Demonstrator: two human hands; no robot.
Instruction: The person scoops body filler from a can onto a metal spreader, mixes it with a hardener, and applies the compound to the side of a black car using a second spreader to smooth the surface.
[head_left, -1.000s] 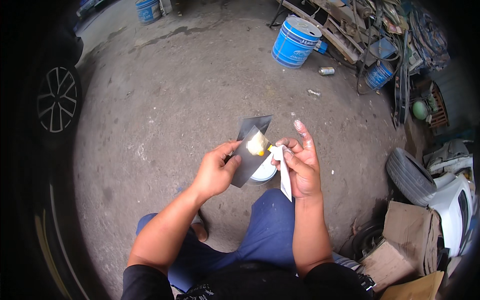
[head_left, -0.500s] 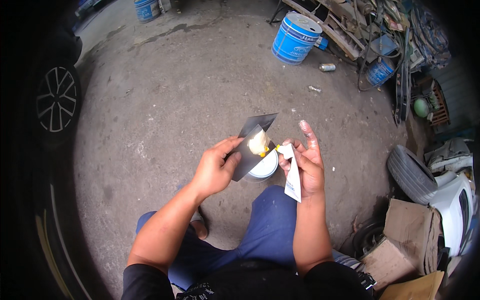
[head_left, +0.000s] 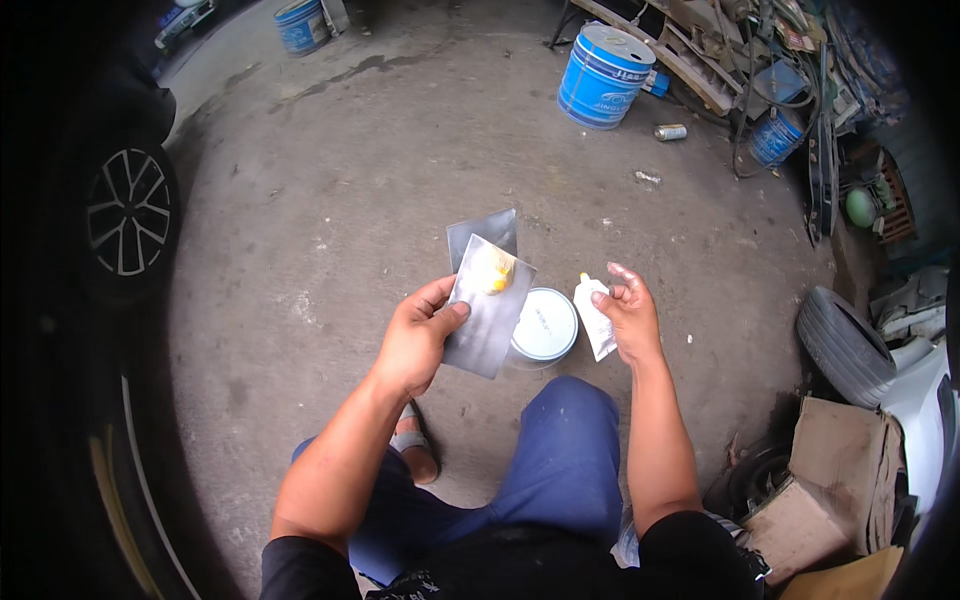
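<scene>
Between the thumb and fingers of my left hand [head_left: 415, 340] are two thin flat putty spreaders. The front putty spreader [head_left: 482, 335] looks grey and shiny; the rear putty spreader [head_left: 475, 236] is darker and sticks out past its upper edge. A cream-coloured lump of putty [head_left: 488, 264] with yellow paste [head_left: 499, 280] on it lies on the front one. My right hand [head_left: 634, 316] is closed round a white squeeze tube [head_left: 594, 322], its yellow-smeared nozzle pointing up. White residue marks my right fingers. A round can with a white lid [head_left: 549, 324] stands between my hands, partly behind the spreader.
On the concrete floor [head_left: 400, 150] ahead stand a blue metal drum [head_left: 605, 80] and another blue pail [head_left: 300, 28]. A small can [head_left: 670, 132] lies near the drum. At right are scrap parts, a tyre [head_left: 845, 335] and cardboard boxes [head_left: 835, 460]. A car wheel [head_left: 130, 210] is at left.
My right hand with the tube has moved away from the spreaders, and the tube now points up. The spreaders have tilted and shifted slightly left, uncovering more of the can's lid.
</scene>
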